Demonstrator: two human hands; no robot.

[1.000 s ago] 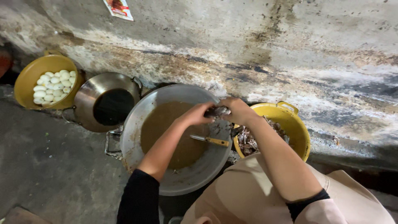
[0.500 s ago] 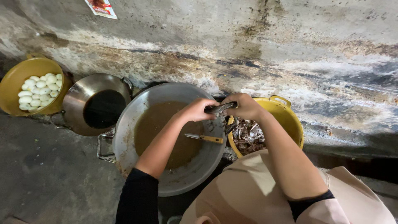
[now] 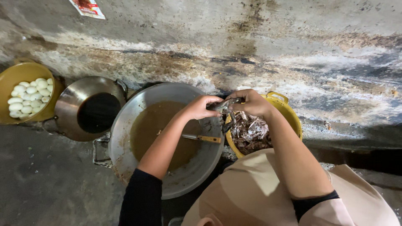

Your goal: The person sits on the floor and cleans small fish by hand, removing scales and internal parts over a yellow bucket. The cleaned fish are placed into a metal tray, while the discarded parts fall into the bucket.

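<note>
My left hand (image 3: 200,107) and my right hand (image 3: 250,103) together grip a small dark fish (image 3: 224,105), held over the gap between a big metal wok (image 3: 125,125) and a yellow pot (image 3: 293,121). The wok holds brown liquid (image 3: 155,125), and a knife with a yellow handle (image 3: 205,138) lies in it below my left forearm. The yellow pot is filled with several dark fish pieces (image 3: 247,134). A beige apron covers my lap.
A smaller metal wok (image 3: 79,100) with a dark middle sits left of the big one. At the far left a yellow bowl (image 3: 16,75) holds several white peeled eggs (image 3: 29,97). A stained concrete wall rises behind. A printed paper scrap (image 3: 88,8) lies at the top.
The view has shifted a little to the left. Both hands stay on the fish and have moved slightly toward the yellow pot's rim.
</note>
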